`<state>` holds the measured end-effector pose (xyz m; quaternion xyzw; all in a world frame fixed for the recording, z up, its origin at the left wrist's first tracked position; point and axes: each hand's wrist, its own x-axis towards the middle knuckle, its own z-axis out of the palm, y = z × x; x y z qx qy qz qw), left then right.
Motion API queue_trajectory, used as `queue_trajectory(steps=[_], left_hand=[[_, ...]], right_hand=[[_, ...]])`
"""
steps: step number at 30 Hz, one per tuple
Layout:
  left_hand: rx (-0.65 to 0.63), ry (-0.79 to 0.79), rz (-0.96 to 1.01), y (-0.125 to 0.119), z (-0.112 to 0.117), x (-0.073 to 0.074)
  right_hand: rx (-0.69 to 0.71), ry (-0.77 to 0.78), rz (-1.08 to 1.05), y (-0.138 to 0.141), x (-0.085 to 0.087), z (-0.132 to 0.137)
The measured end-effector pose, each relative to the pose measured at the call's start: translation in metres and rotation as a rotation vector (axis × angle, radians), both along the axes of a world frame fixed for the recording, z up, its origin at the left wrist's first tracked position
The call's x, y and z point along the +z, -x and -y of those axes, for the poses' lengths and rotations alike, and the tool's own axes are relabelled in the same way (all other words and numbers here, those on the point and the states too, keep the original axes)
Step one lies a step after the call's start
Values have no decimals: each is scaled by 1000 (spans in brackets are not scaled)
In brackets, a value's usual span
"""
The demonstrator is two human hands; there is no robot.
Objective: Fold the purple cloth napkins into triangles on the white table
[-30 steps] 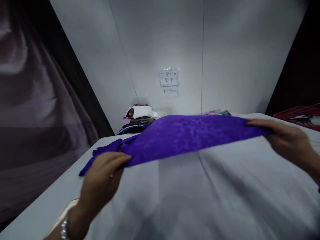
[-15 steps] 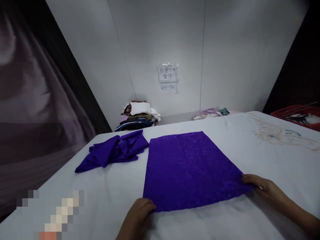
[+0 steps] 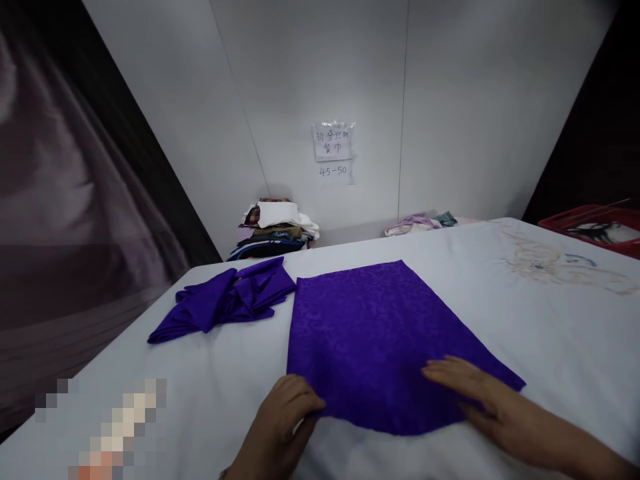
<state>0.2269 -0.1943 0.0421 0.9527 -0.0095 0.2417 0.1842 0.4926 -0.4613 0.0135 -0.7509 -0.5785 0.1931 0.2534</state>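
A purple napkin (image 3: 370,333) with a faint woven pattern lies spread on the white-covered table, its near edge bowed towards me. My left hand (image 3: 287,417) pinches that edge near the left corner. Over the right part of the cloth, my right hand (image 3: 485,400) has its fingers stretched out flat; its thumb is near the edge, and whether it touches the cloth I cannot tell. The right corner lies free beyond the hand. To the left sits a loose heap of purple cloths (image 3: 225,300), close to the napkin's far left corner.
Folded clothes (image 3: 275,230) are stacked behind the table's far edge, with more cloth (image 3: 415,224) to their right. A paper sign (image 3: 334,150) hangs on the grey wall. A red basket (image 3: 595,227) stands at the far right, and a dark curtain (image 3: 75,220) hangs at left.
My right hand has let go of the napkin's right corner and moved left over the cloth. My left hand has shifted slightly right and up, and the near edge now bulges.
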Motion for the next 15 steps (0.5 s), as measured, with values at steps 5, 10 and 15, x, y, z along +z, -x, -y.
queue_trajectory(steps=[5, 10, 15], left_hand=[[-43, 27, 22, -35, 30, 25], [-68, 109, -62, -50, 49, 33], [-125, 234, -385, -42, 35, 26]], right_hand=[[121, -48, -261, 72, 10, -55], [191, -205, -413, 81, 17, -81], [273, -43, -519, 65, 32, -58]])
